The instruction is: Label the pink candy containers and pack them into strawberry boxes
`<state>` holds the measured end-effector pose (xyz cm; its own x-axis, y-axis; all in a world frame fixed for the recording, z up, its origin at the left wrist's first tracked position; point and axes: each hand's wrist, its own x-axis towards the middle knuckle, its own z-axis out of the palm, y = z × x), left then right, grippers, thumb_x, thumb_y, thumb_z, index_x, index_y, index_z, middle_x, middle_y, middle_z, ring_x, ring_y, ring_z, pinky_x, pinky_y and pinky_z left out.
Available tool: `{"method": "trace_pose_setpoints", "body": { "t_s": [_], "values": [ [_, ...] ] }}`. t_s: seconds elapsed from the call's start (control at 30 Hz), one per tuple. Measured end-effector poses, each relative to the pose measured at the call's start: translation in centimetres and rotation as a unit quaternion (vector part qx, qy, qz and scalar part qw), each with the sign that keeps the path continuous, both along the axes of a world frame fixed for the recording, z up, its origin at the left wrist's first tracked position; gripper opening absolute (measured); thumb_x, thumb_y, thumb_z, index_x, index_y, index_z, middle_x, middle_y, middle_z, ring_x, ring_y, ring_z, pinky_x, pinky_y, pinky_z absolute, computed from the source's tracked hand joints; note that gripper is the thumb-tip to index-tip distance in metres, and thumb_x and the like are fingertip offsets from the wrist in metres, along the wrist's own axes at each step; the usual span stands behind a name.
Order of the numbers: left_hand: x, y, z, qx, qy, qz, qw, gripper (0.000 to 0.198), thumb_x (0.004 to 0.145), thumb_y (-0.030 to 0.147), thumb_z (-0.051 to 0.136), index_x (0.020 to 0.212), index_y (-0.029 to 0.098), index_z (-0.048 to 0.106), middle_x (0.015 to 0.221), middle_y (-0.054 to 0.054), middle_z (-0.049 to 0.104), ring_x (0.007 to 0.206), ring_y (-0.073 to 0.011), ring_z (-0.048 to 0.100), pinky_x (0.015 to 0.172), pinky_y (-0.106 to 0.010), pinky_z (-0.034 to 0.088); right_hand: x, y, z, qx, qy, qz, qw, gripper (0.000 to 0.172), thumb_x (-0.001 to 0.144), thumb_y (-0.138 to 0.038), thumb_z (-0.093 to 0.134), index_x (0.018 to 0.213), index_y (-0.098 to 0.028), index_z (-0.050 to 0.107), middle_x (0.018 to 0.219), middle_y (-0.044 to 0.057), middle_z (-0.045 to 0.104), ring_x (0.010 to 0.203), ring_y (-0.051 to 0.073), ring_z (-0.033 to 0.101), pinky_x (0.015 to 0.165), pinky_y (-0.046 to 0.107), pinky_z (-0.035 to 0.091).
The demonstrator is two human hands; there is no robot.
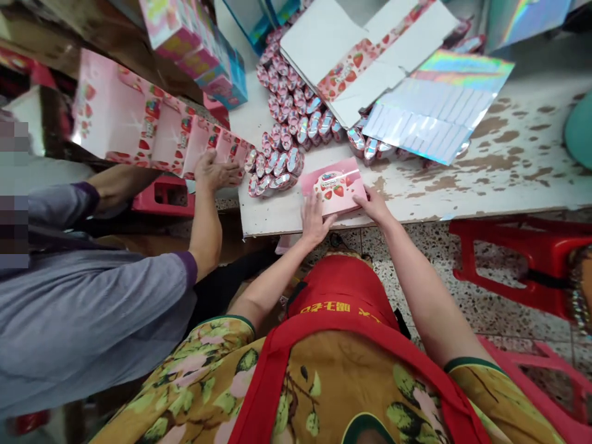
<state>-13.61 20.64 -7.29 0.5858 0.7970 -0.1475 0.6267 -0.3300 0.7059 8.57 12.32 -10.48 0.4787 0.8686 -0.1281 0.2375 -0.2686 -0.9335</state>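
Note:
A pink box [341, 186] printed with strawberries lies at the front edge of the white table, between my two hands. My left hand [316, 221] rests its fingers on the box's near left part, with the thumb stretched along the near edge. At the near right corner, my right hand [375, 206] grips the box with fingers partly hidden beneath it. Just beyond the box, shiny pink wrapped packets [319, 126] stand in crowded rows. A smaller cluster of packets [276, 163] sits to the left.
Flat white-and-strawberry cartons [333, 49] and a holographic sheet [439, 111] lie over the packets. At left, a co-worker's hand [213, 172] touches a row of pink strawberry boxes [129, 123]. Stacked colourful boxes [197, 49] stand behind. A red stool [513, 259] is at right.

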Motion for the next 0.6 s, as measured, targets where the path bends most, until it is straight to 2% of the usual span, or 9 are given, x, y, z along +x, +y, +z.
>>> {"method": "trace_pose_setpoints", "body": {
  "t_s": [0.07,0.1,0.13,0.23,0.37,0.43,0.5,0.6],
  "values": [
    [0.1,0.7,-0.3,-0.089,-0.056,0.185,0.977,0.074,0.09,0.043,0.069,0.155,0.018,0.042,0.166,-0.018,0.034,0.161,-0.0312,0.017,0.131,-0.051,0.013,0.1,0.2,0.6,-0.027,0.036,-0.002,0.999,0.057,0.077,-0.047,0.066,0.124,-0.014,0.068,0.119,0.014,0.076,0.104,0.029,0.07,0.101,0.054,0.053],
    [0.2,1.0,-0.5,-0.145,-0.091,0.244,0.955,0.071,0.091,0.045,0.069,0.152,0.017,0.046,0.162,-0.019,0.042,0.158,-0.032,0.024,0.13,-0.05,0.018,0.0,0.1,1.0,-0.032,0.052,-0.009,0.998,0.058,0.076,-0.047,0.068,0.124,-0.014,0.069,0.12,0.014,0.075,0.106,0.03,0.069,0.102,0.055,0.052],
    [0.3,1.1,-0.6,-0.2,-0.128,0.275,0.932,0.067,0.09,0.046,0.07,0.147,0.016,0.052,0.155,-0.019,0.05,0.155,-0.0327,0.033,0.128,-0.049,0.024,-0.3,0.0,1.5,-0.03,0.063,-0.018,0.997,0.058,0.074,-0.047,0.069,0.123,-0.015,0.07,0.121,0.013,0.076,0.109,0.03,0.069,0.104,0.056,0.051],
    [0.3,0.3,-0.6,-0.31,-0.235,0.302,0.87,0.061,0.081,0.048,0.08,0.131,0.016,0.064,0.138,-0.016,0.066,0.138,-0.0315,0.055,0.12,-0.044,0.039,-1.6,-1.0,3.4,-0.026,0.112,-0.052,0.992,0.059,0.071,-0.047,0.074,0.121,-0.016,0.071,0.122,0.011,0.076,0.115,0.031,0.068,0.106,0.054,0.051],
    [-2.2,-1.8,0.7,-0.394,-0.347,0.333,0.783,0.078,0.067,0.047,0.089,0.134,0.022,0.057,0.131,-0.01,0.07,0.119,-0.026,0.067,0.106,-0.039,0.051,-4.8,-3.2,5.5,-0.026,0.198,-0.094,0.975,0.066,0.067,-0.047,0.081,0.126,-0.022,0.068,0.132,0.011,0.071,0.118,0.029,0.069,0.106,0.05,0.054],
    [-4.6,-2.3,1.4,-0.412,-0.367,0.351,0.756,0.088,0.056,0.042,0.095,0.133,0.024,0.056,0.124,-0.008,0.072,0.112,-0.0247,0.069,0.101,-0.038,0.053,-7.0,-3.7,5.8,-0.042,0.214,-0.107,0.97,0.068,0.061,-0.048,0.086,0.122,-0.024,0.067,0.133,0.011,0.07,0.115,0.029,0.071,0.103,0.05,0.057],
    [-7.7,-2.2,2.0,-0.407,-0.371,0.379,0.743,0.089,0.048,0.036,0.097,0.127,0.023,0.058,0.116,-0.007,0.074,0.107,-0.0242,0.07,0.097,-0.036,0.053,-9.7,-3.5,5.5,-0.07,0.227,-0.103,0.966,0.069,0.056,-0.049,0.088,0.117,-0.025,0.065,0.128,0.013,0.071,0.109,0.03,0.073,0.097,0.051,0.06],
    [-13.1,-1.2,2.4,-0.386,-0.37,0.431,0.727,0.085,0.043,0.033,0.096,0.12,0.021,0.061,0.109,-0.006,0.075,0.101,-0.0243,0.071,0.091,-0.035,0.055,-14.6,-1.5,4.4,-0.103,0.247,-0.062,0.962,0.072,0.052,-0.048,0.09,0.114,-0.025,0.062,0.121,0.013,0.072,0.102,0.03,0.073,0.093,0.052,0.061]
  ]
}}
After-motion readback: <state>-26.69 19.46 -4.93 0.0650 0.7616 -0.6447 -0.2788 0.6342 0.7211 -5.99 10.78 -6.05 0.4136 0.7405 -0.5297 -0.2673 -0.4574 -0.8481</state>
